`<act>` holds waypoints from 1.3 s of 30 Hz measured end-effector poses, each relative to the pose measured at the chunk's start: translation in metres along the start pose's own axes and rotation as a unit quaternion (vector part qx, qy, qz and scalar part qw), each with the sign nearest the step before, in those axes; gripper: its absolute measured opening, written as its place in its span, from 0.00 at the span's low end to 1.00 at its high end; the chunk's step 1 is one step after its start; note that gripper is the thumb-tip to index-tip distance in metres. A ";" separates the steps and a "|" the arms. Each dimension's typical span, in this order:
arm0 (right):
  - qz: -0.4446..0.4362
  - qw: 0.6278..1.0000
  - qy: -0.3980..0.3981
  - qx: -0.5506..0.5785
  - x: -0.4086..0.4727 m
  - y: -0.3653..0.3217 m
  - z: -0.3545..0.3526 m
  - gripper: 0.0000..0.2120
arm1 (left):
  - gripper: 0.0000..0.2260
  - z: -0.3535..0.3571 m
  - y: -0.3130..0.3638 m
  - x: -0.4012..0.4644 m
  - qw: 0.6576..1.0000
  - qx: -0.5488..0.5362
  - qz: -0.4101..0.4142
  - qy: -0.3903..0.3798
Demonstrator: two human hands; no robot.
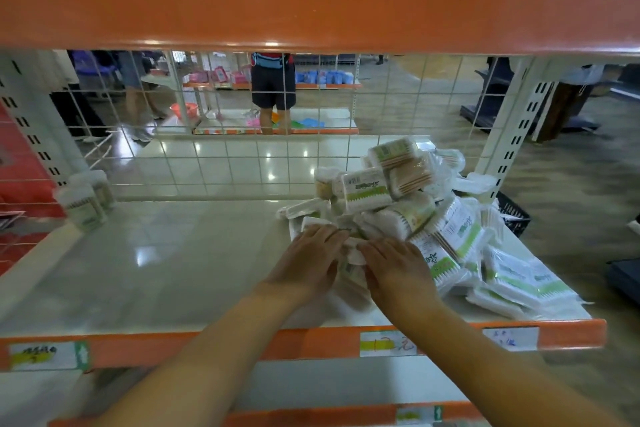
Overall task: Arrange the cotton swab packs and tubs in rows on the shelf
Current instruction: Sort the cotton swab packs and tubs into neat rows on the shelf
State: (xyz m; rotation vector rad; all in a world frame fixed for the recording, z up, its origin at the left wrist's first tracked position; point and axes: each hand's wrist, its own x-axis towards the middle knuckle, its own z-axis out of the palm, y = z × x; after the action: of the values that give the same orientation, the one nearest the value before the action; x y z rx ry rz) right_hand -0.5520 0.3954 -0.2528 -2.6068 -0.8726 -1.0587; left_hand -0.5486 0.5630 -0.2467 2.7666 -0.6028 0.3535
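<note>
Two bare forearms come in from the bottom edge of the head view, each ending in a bare hand: the left hand (306, 262) and the right hand (398, 272). No sleeve, cuff or glove covers either arm as far down as the frame shows. No ring, watch, bracelet or other marking shows on the wrists or fingers. The fingernails are too blurred to make out

No text in front of you is sharp enough to read. The handwritten price tags (387, 343) on the shelf edge (311, 345) and the print on the swab packs (367, 191) stay blurred.
</note>
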 end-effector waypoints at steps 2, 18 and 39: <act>0.009 1.000 0.000 -0.004 -0.003 -0.001 -0.005 0.11 | 0.22 0.004 -0.003 0.000 1.000 0.008 0.010 -0.023; -0.040 0.997 0.051 0.041 -0.022 -0.002 -0.024 0.13 | 0.16 -0.011 0.000 -0.004 0.960 -0.245 -0.117 0.067; -0.022 0.992 0.096 0.083 -0.008 0.015 -0.046 0.12 | 0.11 -0.050 0.012 -0.005 0.814 -0.525 -0.176 -0.175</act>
State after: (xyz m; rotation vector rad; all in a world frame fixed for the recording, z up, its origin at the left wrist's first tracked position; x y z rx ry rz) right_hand -0.5744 0.3623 -0.2250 -2.3174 -0.9332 -1.1707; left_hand -0.5668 0.5712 -0.1987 1.7680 -0.2108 -0.4695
